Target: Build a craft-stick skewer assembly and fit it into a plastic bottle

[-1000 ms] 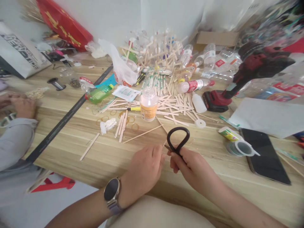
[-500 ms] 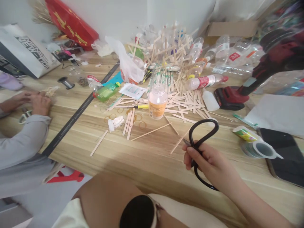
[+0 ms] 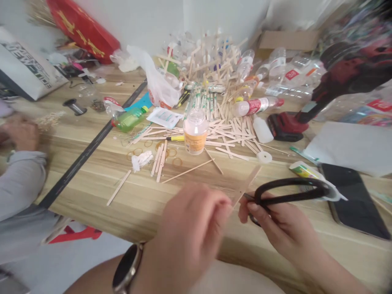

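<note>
Blurred by motion, my left hand [image 3: 196, 224] pinches the lower end of a flat wooden stick [image 3: 247, 184], which points up and to the right. My right hand [image 3: 275, 220] grips black-handled scissors [image 3: 290, 191] near their pivot, with the short blades pointing left, close beside the stick. Whether the blades touch the stick is hard to tell. Beyond the hands stands a clear jar with an orange label [image 3: 196, 136]. Several flat sticks [image 3: 159, 161] lie left of it, near a crumpled white tissue [image 3: 141, 160].
A phone [image 3: 355, 200] and a tape roll lie at the right, below a red and black power tool [image 3: 290, 124]. Plastic bottles [image 3: 257, 106] and piled sticks fill the back. Another person's hands [image 3: 21, 132] are at the far left.
My left hand has come up into view and now holds the stick that lay on the table by the scissors. The scissors have turned in my right hand, and the view has shifted slightly.
</note>
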`<state>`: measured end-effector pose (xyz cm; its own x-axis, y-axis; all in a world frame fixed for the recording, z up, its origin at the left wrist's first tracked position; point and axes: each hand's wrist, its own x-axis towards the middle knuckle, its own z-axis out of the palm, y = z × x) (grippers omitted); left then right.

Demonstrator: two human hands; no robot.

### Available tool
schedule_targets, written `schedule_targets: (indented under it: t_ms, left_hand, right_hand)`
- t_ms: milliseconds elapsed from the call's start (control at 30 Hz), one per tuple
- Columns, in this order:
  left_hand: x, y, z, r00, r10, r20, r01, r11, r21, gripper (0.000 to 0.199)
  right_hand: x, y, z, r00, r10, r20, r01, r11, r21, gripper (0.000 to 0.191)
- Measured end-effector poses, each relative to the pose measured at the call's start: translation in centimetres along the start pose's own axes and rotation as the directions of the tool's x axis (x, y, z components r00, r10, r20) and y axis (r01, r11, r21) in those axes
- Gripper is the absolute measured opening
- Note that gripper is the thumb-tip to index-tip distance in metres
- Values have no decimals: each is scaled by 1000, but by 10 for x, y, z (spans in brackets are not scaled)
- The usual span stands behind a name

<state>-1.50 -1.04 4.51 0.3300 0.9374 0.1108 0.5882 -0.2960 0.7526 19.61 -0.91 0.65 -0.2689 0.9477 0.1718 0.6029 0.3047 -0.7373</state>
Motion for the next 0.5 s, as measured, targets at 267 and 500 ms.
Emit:
schedule_targets:
  t_ms: [267, 500]
  left_hand:
    - [17, -17, 14, 723, -47, 690, 663, 328, -673, 32]
    - [18, -18, 16, 818, -45, 573, 496, 559, -664, 36]
  right_hand:
    - [4, 2, -1, 973, -227, 41, 230, 970, -82, 18]
    - [0, -12, -2, 988, -95, 118, 98, 995, -13, 38]
